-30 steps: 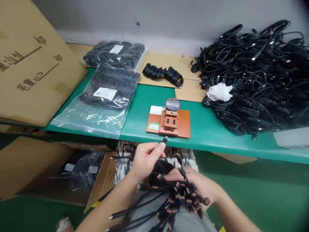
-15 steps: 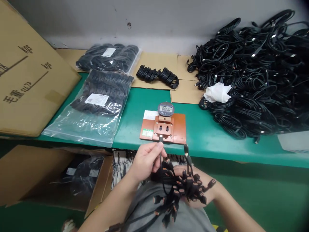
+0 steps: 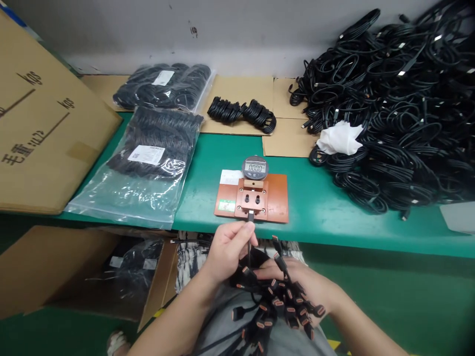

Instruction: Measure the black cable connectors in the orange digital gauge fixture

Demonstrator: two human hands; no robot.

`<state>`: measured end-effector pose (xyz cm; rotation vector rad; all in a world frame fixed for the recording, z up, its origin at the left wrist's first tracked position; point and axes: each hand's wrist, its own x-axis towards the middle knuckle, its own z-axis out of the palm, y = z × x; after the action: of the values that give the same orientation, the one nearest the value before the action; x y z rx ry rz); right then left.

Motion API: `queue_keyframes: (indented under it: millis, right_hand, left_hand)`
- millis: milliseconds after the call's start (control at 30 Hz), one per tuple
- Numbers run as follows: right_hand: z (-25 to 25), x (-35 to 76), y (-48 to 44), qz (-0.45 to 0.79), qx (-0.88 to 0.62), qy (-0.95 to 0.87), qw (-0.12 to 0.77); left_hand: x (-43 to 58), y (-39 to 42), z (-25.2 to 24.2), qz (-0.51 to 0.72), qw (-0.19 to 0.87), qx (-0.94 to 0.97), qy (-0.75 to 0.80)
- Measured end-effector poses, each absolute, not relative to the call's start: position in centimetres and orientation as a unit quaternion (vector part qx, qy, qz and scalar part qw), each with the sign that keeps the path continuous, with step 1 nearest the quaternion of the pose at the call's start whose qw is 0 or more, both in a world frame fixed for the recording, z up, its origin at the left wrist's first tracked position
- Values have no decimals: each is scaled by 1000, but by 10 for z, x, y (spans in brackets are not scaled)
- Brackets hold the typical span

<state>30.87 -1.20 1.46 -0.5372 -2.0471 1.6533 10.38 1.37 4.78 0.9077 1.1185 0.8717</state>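
Observation:
My left hand (image 3: 228, 249) pinches one black USB cable (image 3: 251, 216) just behind its plug, between thumb and forefinger. The plug's metal tip meets the front edge of an orange-brown fixture (image 3: 272, 198); whether it is inside the slot I cannot tell. A round digital gauge (image 3: 255, 168) on the fixture reads 0.000. Below, my right hand (image 3: 308, 282) is closed around a bunch of black cables (image 3: 282, 301), whose many plugs with orange openings fan out over my lap. The plugs partly cover its fingers.
Tangled black cables (image 3: 374, 109) heap up at the right, with a crumpled white tissue (image 3: 340, 138) on them. Two cable bundles (image 3: 241, 113) lie on cardboard behind the gauge. Bagged cables (image 3: 148, 153) and a big carton (image 3: 48, 128) occupy the left. An open box (image 3: 74, 267) stands below.
The plug in my left hand stays at the fixture's front edge. My right hand and its cable bunch have shifted and turned slightly, spreading the plugs differently. The gauge still shows zeros.

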Motion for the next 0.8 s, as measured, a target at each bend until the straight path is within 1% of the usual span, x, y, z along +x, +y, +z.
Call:
queue_keyframes:
  millis: [400, 800]
  right_hand:
    - [11, 310, -13, 594, -198, -752, 204]
    - [19, 304, -13, 585, -207, -754, 217]
  left_hand:
    - [104, 15, 46, 394, 658, 404, 498]
    - [112, 19, 54, 415, 665, 343, 518]
